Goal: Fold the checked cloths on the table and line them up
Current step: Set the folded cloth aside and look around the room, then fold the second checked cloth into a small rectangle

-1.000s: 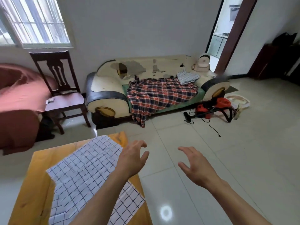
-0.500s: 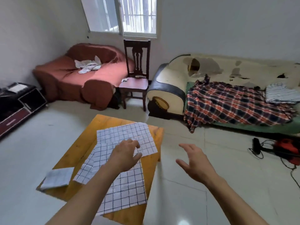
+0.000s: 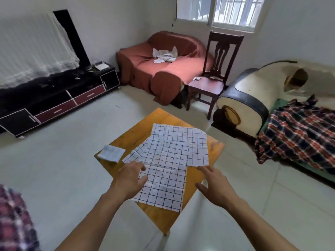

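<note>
A small orange wooden table (image 3: pixel 137 131) stands in front of me. Unfolded white cloths with dark checks overlap on it: the top cloth (image 3: pixel 165 174) reaches the near edge, and another cloth (image 3: pixel 183 134) lies beneath it toward the far side. A folded checked cloth (image 3: pixel 111 153) sits at the table's left corner. My left hand (image 3: pixel 129 180) hovers with fingers spread over the top cloth's left edge. My right hand (image 3: pixel 213 185) is open just right of that cloth, over the table's right edge. Neither hand holds anything.
Tiled floor surrounds the table. A dark wooden chair (image 3: pixel 213 78) and a red-covered armchair (image 3: pixel 163 64) stand beyond it. A cream sofa with a plaid blanket (image 3: pixel 297 134) is at the right. A low black TV cabinet (image 3: pixel 54 100) lines the left wall.
My view has swung left, bringing the whole table and the folded cloth into sight. Both hands have come down over the near part of the top cloth.
</note>
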A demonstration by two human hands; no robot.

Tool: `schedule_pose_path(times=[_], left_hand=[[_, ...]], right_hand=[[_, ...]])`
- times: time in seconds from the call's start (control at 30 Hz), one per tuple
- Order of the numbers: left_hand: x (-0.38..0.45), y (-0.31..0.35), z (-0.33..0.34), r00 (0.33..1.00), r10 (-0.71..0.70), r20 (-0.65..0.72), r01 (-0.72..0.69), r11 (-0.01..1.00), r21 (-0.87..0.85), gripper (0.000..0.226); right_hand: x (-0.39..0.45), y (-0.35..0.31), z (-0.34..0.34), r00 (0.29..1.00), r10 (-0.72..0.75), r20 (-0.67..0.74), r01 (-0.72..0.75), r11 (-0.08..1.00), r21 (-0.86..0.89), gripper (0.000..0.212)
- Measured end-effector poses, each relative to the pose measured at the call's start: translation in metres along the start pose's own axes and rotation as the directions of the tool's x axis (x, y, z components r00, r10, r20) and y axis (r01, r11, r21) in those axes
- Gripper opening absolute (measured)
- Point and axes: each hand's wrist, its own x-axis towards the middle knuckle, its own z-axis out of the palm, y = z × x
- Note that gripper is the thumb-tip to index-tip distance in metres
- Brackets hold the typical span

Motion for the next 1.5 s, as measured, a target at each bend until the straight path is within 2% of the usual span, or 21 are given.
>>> schedule_pose_path(times=[0.27,0.6,0.83,0.93,1.1,1.17,1.4,1.5], left_hand=[[0.001,-0.075,0.044,0.996,-0.071,0.059,0.076,0.994,-0.082,0.026],[0.018,-0.158,0.131,0.987,-0.082,0.135,0.088,0.995,-0.042,0.026],[0.035,-0.199,0.218,0.986,-0.013,0.165,0.014,1.0,-0.005,0.028],[0.045,-0.218,0.254,0.981,0.023,0.191,-0.029,0.999,0.03,0.036],[0.062,-0.239,0.295,0.965,0.092,0.244,-0.131,0.98,0.149,0.07],[0.065,-0.243,0.303,0.96,0.124,0.25,-0.175,0.965,0.195,0.075],[0.071,-0.262,0.323,0.957,0.261,0.128,-0.283,0.938,0.202,0.05],[0.077,-0.263,0.319,0.944,0.309,0.117,-0.327,0.925,0.194,0.037]], right_hand=[[0.036,-0.02,0.064,0.99,0.004,0.142,0.005,0.998,-0.058,0.057],[0.082,-0.003,0.19,0.966,0.011,0.259,-0.006,1.0,-0.02,0.056],[0.107,0.029,0.285,0.959,0.032,0.281,-0.024,0.999,-0.034,0.058],[0.111,0.039,0.319,0.955,0.026,0.295,-0.01,0.998,-0.057,0.062],[0.116,0.054,0.356,0.957,-0.012,0.291,0.046,0.993,-0.11,0.071],[0.117,0.06,0.364,0.957,-0.023,0.288,0.059,0.991,-0.117,0.075],[0.12,0.081,0.374,0.975,-0.065,0.212,0.094,0.987,-0.13,0.078],[0.121,0.087,0.372,0.979,-0.072,0.192,0.097,0.987,-0.126,0.074]])
